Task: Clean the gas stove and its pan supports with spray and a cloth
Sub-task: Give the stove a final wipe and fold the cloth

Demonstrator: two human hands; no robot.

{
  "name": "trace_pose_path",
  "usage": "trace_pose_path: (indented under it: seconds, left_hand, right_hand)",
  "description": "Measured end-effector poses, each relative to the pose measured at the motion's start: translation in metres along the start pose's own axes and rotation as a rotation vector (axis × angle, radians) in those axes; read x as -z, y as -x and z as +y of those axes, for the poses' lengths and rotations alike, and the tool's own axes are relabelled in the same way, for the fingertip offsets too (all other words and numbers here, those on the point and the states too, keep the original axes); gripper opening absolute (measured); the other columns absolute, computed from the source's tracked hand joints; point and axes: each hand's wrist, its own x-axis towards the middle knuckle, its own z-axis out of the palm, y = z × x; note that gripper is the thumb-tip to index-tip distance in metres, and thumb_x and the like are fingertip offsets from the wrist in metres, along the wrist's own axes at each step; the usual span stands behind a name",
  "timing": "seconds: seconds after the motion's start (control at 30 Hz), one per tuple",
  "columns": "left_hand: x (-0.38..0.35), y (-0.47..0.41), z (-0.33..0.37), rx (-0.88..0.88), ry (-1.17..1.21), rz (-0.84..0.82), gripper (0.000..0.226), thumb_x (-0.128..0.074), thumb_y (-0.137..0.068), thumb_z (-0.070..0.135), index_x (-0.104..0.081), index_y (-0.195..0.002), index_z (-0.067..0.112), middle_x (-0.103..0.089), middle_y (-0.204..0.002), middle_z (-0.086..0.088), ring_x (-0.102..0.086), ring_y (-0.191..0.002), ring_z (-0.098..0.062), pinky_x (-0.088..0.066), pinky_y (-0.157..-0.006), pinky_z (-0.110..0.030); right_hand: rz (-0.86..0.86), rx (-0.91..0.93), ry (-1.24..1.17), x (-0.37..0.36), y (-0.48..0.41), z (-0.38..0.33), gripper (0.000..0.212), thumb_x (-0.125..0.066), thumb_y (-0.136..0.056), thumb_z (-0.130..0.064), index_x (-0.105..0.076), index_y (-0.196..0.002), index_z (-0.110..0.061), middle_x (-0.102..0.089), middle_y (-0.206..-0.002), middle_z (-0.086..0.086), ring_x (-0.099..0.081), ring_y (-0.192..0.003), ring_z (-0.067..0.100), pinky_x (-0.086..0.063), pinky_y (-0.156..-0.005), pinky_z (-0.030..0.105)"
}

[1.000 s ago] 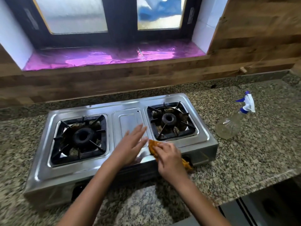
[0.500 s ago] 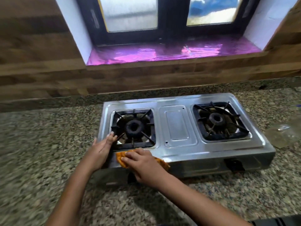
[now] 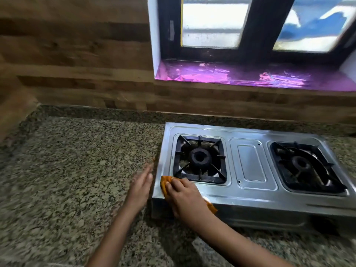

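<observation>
Over the speckled granite counter (image 3: pixel 77 170), the left hand (image 3: pixel 141 186) is held flat with straight fingers, grasping nothing, just beside the left edge of the stainless-steel two-burner gas stove (image 3: pixel 252 197). The right hand (image 3: pixel 185 199) grips a crumpled orange cloth (image 3: pixel 164 183) on the stove's front-left corner. Each black square pan support (image 3: pixel 198 177) rings a burner.

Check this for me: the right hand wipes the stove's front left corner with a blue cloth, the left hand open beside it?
No. The head view shows the cloth is orange, not blue. The rest holds: the right hand presses it on the front left corner of the stove, the left hand open beside it.
</observation>
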Motion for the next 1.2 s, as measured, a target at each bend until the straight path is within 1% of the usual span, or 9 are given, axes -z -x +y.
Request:
trace_pose_path:
  seconds: [0.17,0.23,0.3,0.43,0.67,0.8,0.9,1.0,1.2]
  left_hand:
    - [-0.013,0.015,-0.040,0.044,0.295,-0.106,0.028,-0.045,-0.101,0.017,-0.046,-0.128,0.027,-0.052,-0.135,0.008,-0.047,-0.122,0.012,-0.033,-0.094,0.000]
    - [-0.017,0.015,-0.046,0.082,0.365,-0.129,0.026,-0.049,-0.095,0.026,-0.054,-0.121,0.028,-0.062,-0.125,0.016,-0.053,-0.118,0.005,-0.038,-0.095,-0.007]
    - [-0.016,0.013,-0.052,0.103,0.385,-0.136,0.031,-0.050,-0.089,0.033,-0.056,-0.120,0.027,-0.064,-0.127,0.007,-0.054,-0.120,-0.005,-0.039,-0.103,-0.018]
    - [-0.006,0.014,-0.048,0.061,0.342,-0.175,0.036,-0.046,-0.101,0.017,-0.042,-0.136,0.021,-0.048,-0.135,0.012,-0.047,-0.116,0.014,-0.033,-0.095,-0.003]
    - [-0.001,0.014,-0.040,0.106,0.369,-0.233,0.033,-0.046,-0.102,0.014,-0.047,-0.134,0.021,-0.054,-0.127,0.016,-0.052,-0.114,0.005,-0.036,-0.087,-0.001]
    - [0.000,0.010,-0.042,0.130,0.365,-0.249,0.019,-0.053,-0.091,0.028,-0.068,-0.102,0.025,-0.073,-0.102,0.010,-0.063,-0.102,-0.003,-0.045,-0.090,-0.018]
    - [0.002,0.007,-0.043,0.122,0.384,-0.292,0.023,-0.048,-0.100,0.011,-0.062,-0.115,0.022,-0.069,-0.109,0.016,-0.060,-0.105,0.007,-0.042,-0.085,-0.008]
    - [0.005,0.006,-0.047,0.092,0.339,-0.291,0.040,-0.049,-0.099,0.012,-0.047,-0.139,0.008,-0.053,-0.138,0.000,-0.047,-0.127,-0.005,-0.037,-0.089,-0.001]
    - [0.019,-0.003,-0.055,0.193,0.421,-0.202,0.039,-0.046,-0.099,0.006,-0.050,-0.138,0.012,-0.054,-0.133,0.000,-0.050,-0.119,-0.011,-0.042,-0.078,-0.006]
  right_hand:
    - [0.010,-0.223,0.129,0.010,-0.071,-0.033,0.040,-0.072,-0.062,-0.030,-0.069,-0.091,-0.003,-0.060,-0.091,0.011,-0.056,-0.080,0.029,-0.049,-0.060,0.033]
    - [-0.044,-0.323,0.109,0.015,-0.098,-0.032,0.037,-0.060,-0.079,-0.024,-0.063,-0.106,0.002,-0.055,-0.106,0.015,-0.053,-0.096,0.033,-0.048,-0.072,0.037]
    - [-0.071,-0.395,0.136,0.015,-0.130,-0.020,0.041,-0.051,-0.088,-0.021,-0.054,-0.120,0.004,-0.048,-0.120,0.016,-0.047,-0.110,0.033,-0.045,-0.085,0.037]
    - [-0.084,-0.497,0.089,0.026,-0.182,0.008,0.041,-0.048,-0.090,-0.017,-0.054,-0.124,0.005,-0.044,-0.129,0.019,-0.043,-0.118,0.035,-0.043,-0.094,0.041]
    - [0.000,-0.336,0.181,0.015,-0.154,-0.001,0.034,-0.052,-0.086,-0.018,-0.058,-0.114,0.000,-0.056,-0.114,0.015,-0.051,-0.102,0.033,-0.045,-0.082,0.039]
    - [-0.012,-0.256,0.172,0.007,-0.118,-0.030,0.021,-0.068,-0.062,-0.013,-0.068,-0.080,-0.003,-0.061,-0.086,0.014,-0.057,-0.077,0.033,-0.048,-0.062,0.035]
    - [0.002,-0.286,0.126,0.014,-0.136,-0.019,0.021,-0.060,-0.078,-0.012,-0.066,-0.096,-0.002,-0.057,-0.102,0.015,-0.054,-0.094,0.035,-0.047,-0.074,0.040]
    - [0.000,-0.332,0.143,0.021,-0.163,-0.003,0.026,-0.051,-0.087,-0.008,-0.059,-0.111,-0.002,-0.051,-0.116,0.014,-0.047,-0.106,0.033,-0.044,-0.082,0.039]
    - [0.068,-0.259,0.126,0.008,-0.124,-0.022,0.022,-0.054,-0.080,-0.005,-0.064,-0.099,-0.003,-0.059,-0.103,0.014,-0.054,-0.093,0.033,-0.047,-0.074,0.040]
